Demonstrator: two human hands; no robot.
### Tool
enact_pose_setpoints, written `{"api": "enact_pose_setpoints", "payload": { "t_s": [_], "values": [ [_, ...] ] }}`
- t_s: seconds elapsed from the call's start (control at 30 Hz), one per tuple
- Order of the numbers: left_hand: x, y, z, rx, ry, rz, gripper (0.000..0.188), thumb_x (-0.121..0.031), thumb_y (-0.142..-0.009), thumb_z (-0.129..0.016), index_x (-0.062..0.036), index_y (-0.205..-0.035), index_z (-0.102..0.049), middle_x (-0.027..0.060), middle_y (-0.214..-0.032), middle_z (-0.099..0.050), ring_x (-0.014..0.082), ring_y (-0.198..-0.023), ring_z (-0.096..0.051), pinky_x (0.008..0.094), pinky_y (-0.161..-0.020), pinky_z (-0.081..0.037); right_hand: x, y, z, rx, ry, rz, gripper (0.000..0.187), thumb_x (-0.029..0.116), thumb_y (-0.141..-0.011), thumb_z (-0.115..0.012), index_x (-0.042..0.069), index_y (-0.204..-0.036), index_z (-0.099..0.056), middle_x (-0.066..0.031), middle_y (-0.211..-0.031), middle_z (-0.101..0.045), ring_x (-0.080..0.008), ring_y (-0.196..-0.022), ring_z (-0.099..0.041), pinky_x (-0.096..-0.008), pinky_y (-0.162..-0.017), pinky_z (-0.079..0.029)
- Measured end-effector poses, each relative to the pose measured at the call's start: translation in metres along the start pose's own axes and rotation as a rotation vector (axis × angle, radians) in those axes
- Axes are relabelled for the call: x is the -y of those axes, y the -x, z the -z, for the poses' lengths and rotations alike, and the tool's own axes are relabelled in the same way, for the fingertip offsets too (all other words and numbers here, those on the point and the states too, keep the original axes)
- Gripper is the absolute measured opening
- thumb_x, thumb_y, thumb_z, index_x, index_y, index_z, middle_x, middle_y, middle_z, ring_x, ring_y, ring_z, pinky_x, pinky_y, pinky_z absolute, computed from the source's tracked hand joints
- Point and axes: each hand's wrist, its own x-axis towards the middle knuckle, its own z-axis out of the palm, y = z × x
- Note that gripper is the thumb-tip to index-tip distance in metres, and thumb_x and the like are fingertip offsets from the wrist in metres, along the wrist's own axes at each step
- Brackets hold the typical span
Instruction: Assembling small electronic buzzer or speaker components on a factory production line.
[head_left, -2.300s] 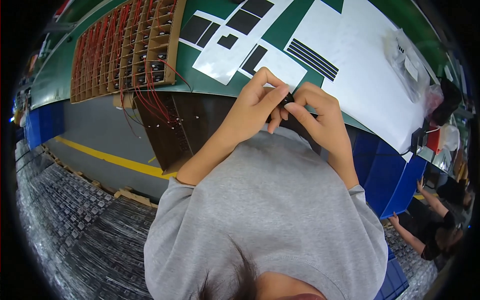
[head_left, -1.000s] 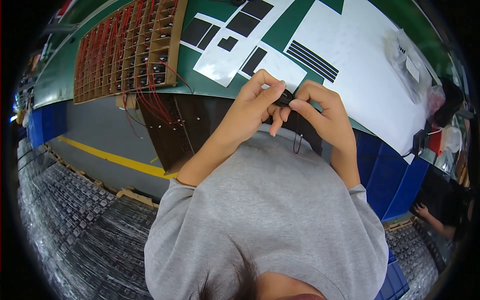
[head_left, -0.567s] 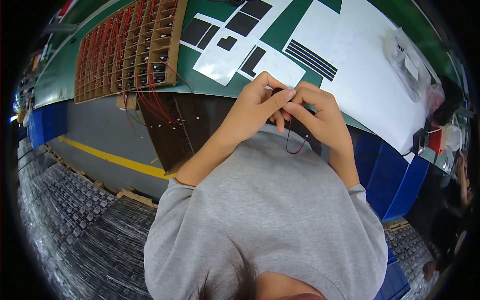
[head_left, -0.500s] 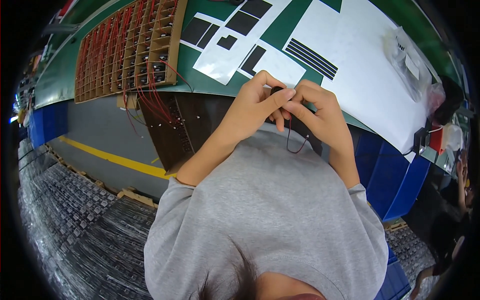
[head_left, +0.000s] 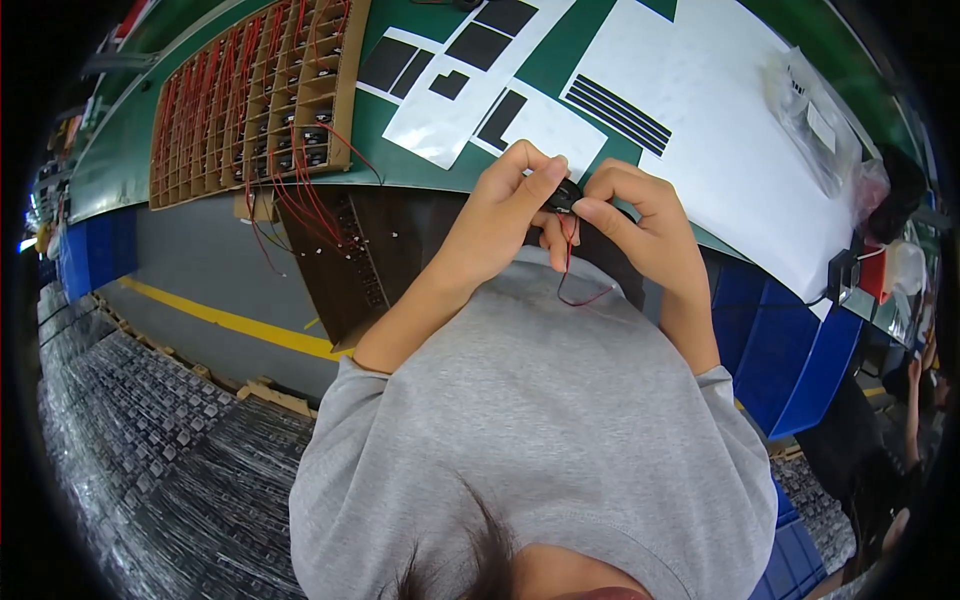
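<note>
Above the table's near edge, my two hands meet around a small black oval part with a thin red and black lead (head_left: 564,196), which looks like a small speaker. My left hand (head_left: 503,208) pinches its left side between thumb and fingers. My right hand (head_left: 643,215) has its thumb and forefinger closed on the right side of the same part. The lead hangs in a loop before my shirt. Just beyond my hands lies a white sheet with black adhesive pieces (head_left: 548,122). More white sheets with black pieces (head_left: 422,120) lie to its left.
A divided cardboard box (head_left: 346,90) at left holds several similar black parts, their red leads dangling over the table edge. On the right are a large white sheet (head_left: 720,120), a clear plastic bag (head_left: 815,125) and blue bins (head_left: 800,350). Wrapped stacks (head_left: 150,430) stand at lower left.
The black part has turned so more of its face shows between my hands. My left thumb has lifted up and away from my right fingers. The lead has swung slightly left.
</note>
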Motion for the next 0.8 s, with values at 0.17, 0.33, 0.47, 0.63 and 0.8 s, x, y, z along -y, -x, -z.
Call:
{"api": "enact_pose_setpoints", "payload": {
  "t_s": [0.17,0.33,0.47,0.63,0.8],
  "values": [
    [0.001,-0.002,0.001,-0.098,-0.196,-0.031,0.025,-0.027,-0.087,-0.048,-0.0021,-0.082,-0.046,0.0081,-0.063,-0.055,0.0101,-0.042,-0.051,0.0174,-0.039,-0.034,0.003,-0.001,0.0,0.01,0.07,-0.038,0.016,0.012,-0.077,-0.059,0.0,-0.069,-0.053,-0.0052,-0.066,-0.05,-0.0127,-0.061,-0.047,-0.0237,-0.057,-0.036],
    [-0.003,-0.002,-0.003,-0.105,-0.263,-0.069,0.02,-0.018,-0.083,-0.056,0.0006,-0.084,-0.05,0.0053,-0.064,-0.055,0.0055,-0.042,-0.047,0.0162,-0.041,-0.035,-0.004,-0.001,-0.002,-0.006,0.073,-0.014,0.015,0.014,-0.076,-0.06,0.001,-0.07,-0.055,-0.0047,-0.066,-0.051,-0.0123,-0.059,-0.048,-0.0235,-0.055,-0.037],
    [0.001,-0.004,0.0,-0.08,-0.278,-0.074,0.019,-0.016,-0.082,-0.057,0.001,-0.085,-0.05,0.0054,-0.064,-0.054,0.0049,-0.043,-0.046,0.0158,-0.041,-0.036,-0.005,-0.002,-0.003,-0.019,0.093,-0.001,0.016,0.015,-0.076,-0.061,0.002,-0.07,-0.056,-0.0046,-0.066,-0.052,-0.013,-0.058,-0.048,-0.024,-0.054,-0.038],
    [0.001,-0.006,0.006,-0.069,-0.173,-0.057,0.022,-0.022,-0.086,-0.05,0.0004,-0.088,-0.051,0.0055,-0.063,-0.053,0.0049,-0.043,-0.046,0.0156,-0.04,-0.035,0.001,-0.01,-0.001,-0.034,0.131,-0.039,0.018,0.012,-0.076,-0.06,-0.001,-0.068,-0.052,-0.0046,-0.065,-0.049,-0.0116,-0.059,-0.045,-0.0231,-0.056,-0.036],
    [0.002,-0.007,0.01,-0.053,-0.182,-0.071,0.025,-0.025,-0.088,-0.046,-0.0001,-0.09,-0.051,0.0042,-0.061,-0.052,0.0045,-0.042,-0.044,0.0151,-0.04,-0.034,0.0,-0.01,-0.004,-0.049,0.103,-0.049,0.021,0.015,-0.075,-0.061,-0.001,-0.067,-0.051,-0.004,-0.064,-0.048,-0.0114,-0.059,-0.043,-0.0229,-0.057,-0.036]
  ]
}}
